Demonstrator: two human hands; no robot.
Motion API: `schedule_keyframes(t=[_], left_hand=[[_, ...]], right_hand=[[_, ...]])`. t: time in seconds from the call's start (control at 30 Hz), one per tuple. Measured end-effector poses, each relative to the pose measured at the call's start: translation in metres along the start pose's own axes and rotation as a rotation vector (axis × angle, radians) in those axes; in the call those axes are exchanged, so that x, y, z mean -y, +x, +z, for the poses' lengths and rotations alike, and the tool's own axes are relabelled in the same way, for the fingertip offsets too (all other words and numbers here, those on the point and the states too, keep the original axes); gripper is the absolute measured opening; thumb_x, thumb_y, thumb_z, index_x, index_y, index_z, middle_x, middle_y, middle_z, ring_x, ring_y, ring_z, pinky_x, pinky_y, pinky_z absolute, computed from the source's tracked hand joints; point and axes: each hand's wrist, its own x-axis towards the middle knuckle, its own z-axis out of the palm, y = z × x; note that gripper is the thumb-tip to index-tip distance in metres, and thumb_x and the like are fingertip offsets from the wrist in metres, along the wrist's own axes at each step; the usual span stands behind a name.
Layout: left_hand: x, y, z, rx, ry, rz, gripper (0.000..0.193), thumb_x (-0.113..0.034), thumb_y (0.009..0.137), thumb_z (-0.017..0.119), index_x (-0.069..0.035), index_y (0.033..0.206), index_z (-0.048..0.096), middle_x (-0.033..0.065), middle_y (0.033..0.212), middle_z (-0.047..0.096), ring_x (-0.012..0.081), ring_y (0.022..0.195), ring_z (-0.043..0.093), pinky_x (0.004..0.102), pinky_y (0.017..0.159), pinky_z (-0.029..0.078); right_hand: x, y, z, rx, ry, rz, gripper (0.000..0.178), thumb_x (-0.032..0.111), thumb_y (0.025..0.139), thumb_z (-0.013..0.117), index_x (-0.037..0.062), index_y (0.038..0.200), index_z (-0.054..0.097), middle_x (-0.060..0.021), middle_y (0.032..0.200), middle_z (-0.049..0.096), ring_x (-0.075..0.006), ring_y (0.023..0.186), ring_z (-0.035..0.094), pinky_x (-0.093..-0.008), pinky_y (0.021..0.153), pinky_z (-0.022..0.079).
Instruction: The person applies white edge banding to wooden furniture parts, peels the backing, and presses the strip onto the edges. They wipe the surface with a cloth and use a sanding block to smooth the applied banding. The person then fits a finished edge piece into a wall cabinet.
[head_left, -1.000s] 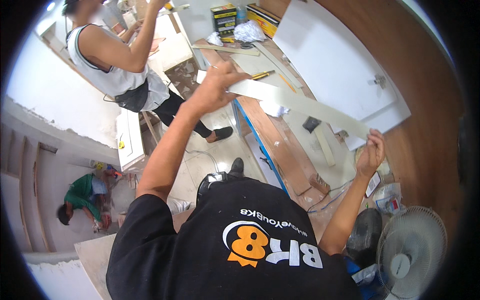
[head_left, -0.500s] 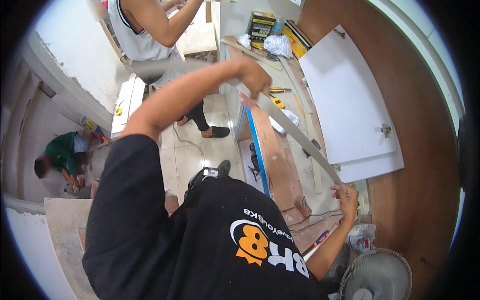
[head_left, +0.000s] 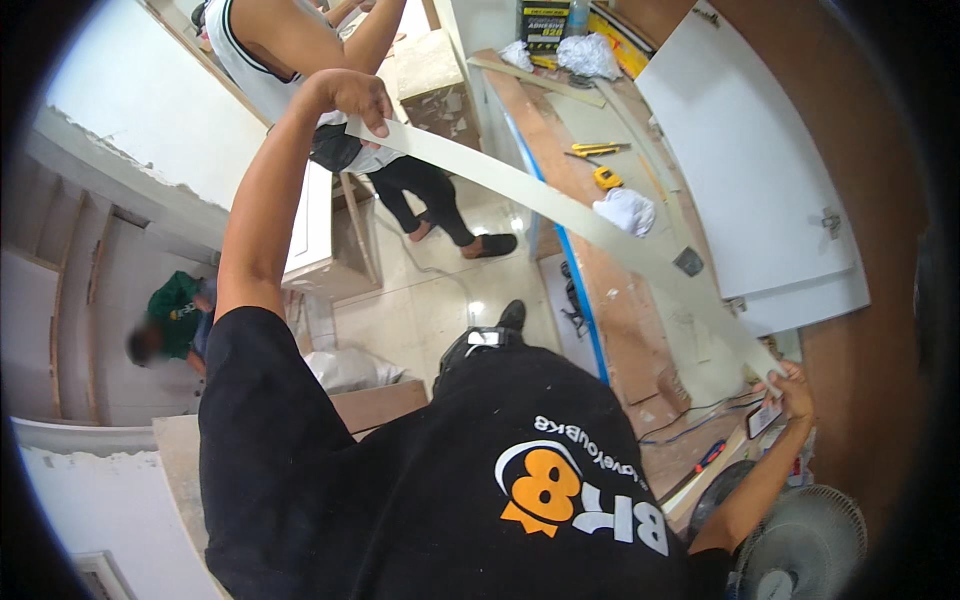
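A long, flat, pale grey strip (head_left: 560, 206) stretches slantwise between my hands, above the bench. My left hand (head_left: 356, 97), raised at the far left, pinches its upper end, close to a co-worker's waist. At the lower right, my right hand (head_left: 792, 388) grips the strip's other end with thumb and fingers. Below the strip lie a yellow tape measure (head_left: 606, 178), a yellow utility knife (head_left: 601, 149) and a crumpled white cloth (head_left: 628, 212). A small dark square piece (head_left: 688, 262) sits beside the strip's middle.
White door panels (head_left: 760, 180) with hinges lean on the right. The wooden bench (head_left: 608, 290) carries an adhesive can (head_left: 543, 28) and crumpled wrap. A fan (head_left: 806, 545) stands near my right arm. One co-worker (head_left: 290, 50) stands ahead; another, in green (head_left: 178, 315), is low at left.
My left hand has moved left to the strip's far end, which earlier stuck out beyond it. My right hand keeps its end. The strip now runs straighter, and the whole view has shifted.
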Motion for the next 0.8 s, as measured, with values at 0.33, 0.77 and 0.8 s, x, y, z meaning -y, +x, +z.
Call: schedule_keyframes(t=[0.33, 0.77, 0.8], left_hand=[[0.055, -0.059, 0.046, -0.523, -0.543, 0.135, 0.028, -0.019, 0.098, 0.075, -0.002, 0.119, 0.073, 0.0007, 0.082, 0.069, 0.006, 0.056, 0.057, 0.0203, 0.048, 0.038], [0.081, -0.076, 0.078, -0.782, -0.837, 0.244, 0.021, -0.012, 0.103, 0.067, -0.002, 0.121, 0.071, 0.0011, 0.087, 0.065, 0.0065, 0.062, 0.047, 0.0207, 0.056, 0.036], [0.079, -0.079, 0.077, -0.819, -0.846, 0.27, 0.021, -0.011, 0.104, 0.066, -0.002, 0.121, 0.071, 0.0001, 0.085, 0.063, 0.0062, 0.062, 0.047, 0.0207, 0.056, 0.036]], right_hand=[[-0.01, 0.047, -0.01, -0.168, 0.132, -0.136, 0.025, 0.018, 0.095, 0.08, 0.008, 0.114, 0.067, -0.006, 0.082, 0.074, -0.0091, 0.046, 0.059, -0.0193, 0.037, 0.042], [-0.031, 0.054, 0.004, -0.108, 0.211, -0.181, 0.025, 0.015, 0.091, 0.081, 0.0111, 0.112, 0.068, -0.0033, 0.091, 0.074, -0.0123, 0.072, 0.068, -0.0276, 0.058, 0.055], [-0.044, 0.056, 0.008, -0.114, 0.212, -0.188, 0.026, 0.013, 0.09, 0.081, 0.0115, 0.112, 0.068, -0.0024, 0.093, 0.073, -0.0137, 0.077, 0.07, -0.0295, 0.062, 0.057]])
